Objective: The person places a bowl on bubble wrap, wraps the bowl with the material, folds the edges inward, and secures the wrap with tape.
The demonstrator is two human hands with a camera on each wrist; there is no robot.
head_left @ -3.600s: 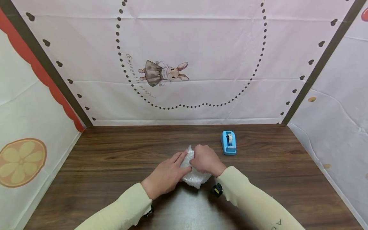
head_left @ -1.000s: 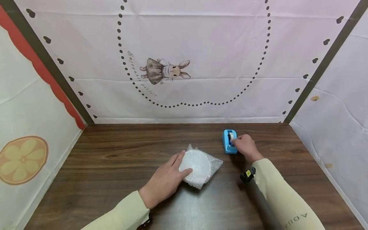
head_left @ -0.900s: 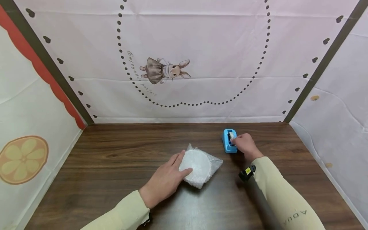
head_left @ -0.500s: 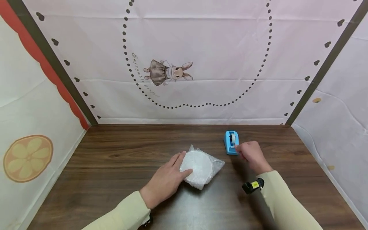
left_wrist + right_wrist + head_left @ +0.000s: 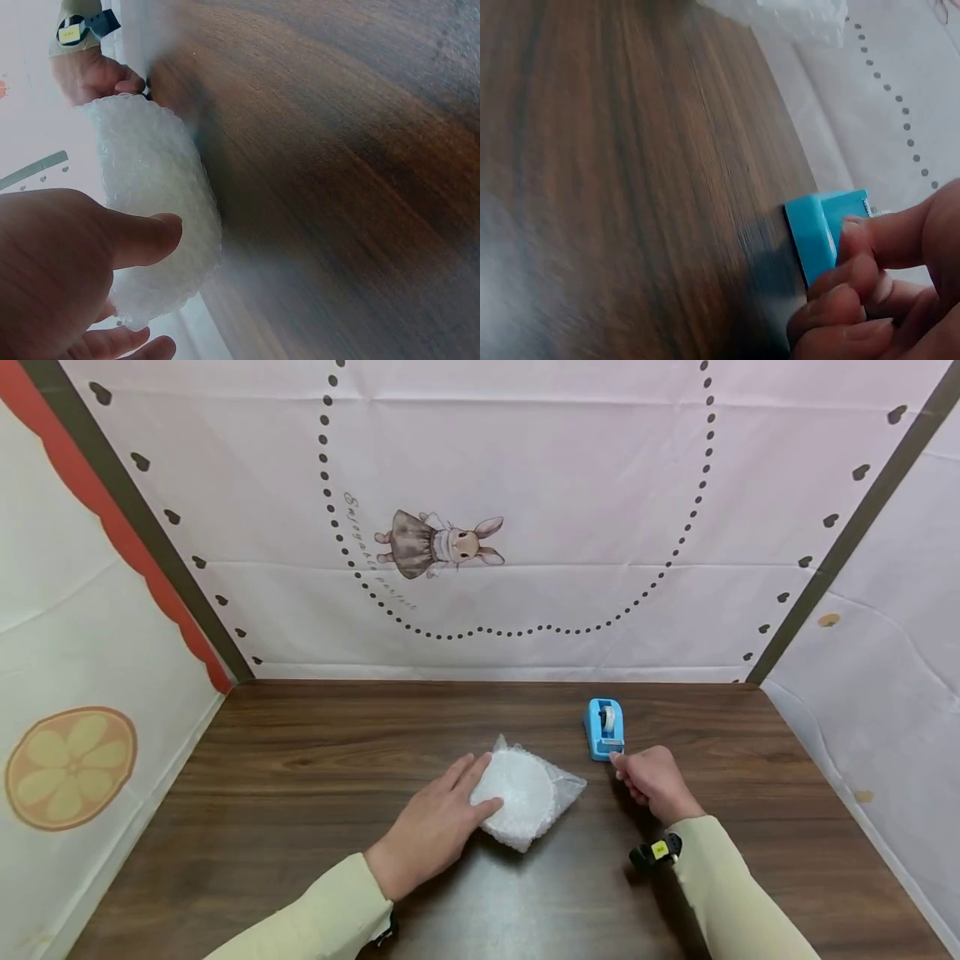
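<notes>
A round white bundle in bubble wrap [image 5: 517,797] lies on the table, a loose flap of wrap pointing right. My left hand [image 5: 431,831] holds its left side, thumb [image 5: 146,238] over the face and fingers along the far edge. Beyond it to the right stands a light-blue tape dispenser [image 5: 600,752] with a white roll. Just in front of the cutter, my right hand [image 5: 656,781] has thumb and index finger pinched together on the tape's end; the clear strip itself hardly shows. In the right wrist view, the pinched fingertips overlap the dispenser's blue body [image 5: 808,229].
The dark wood table [image 5: 337,735] meets a printed cloth wall [image 5: 562,527] at the back, with more cloth at both sides. A black wrist camera [image 5: 652,853] hangs below my right wrist.
Earlier both hands were on the bundle. My right hand then went to the dispenser's roll and has since drawn back toward me, past the cutter. The left hand stays on the bundle.
</notes>
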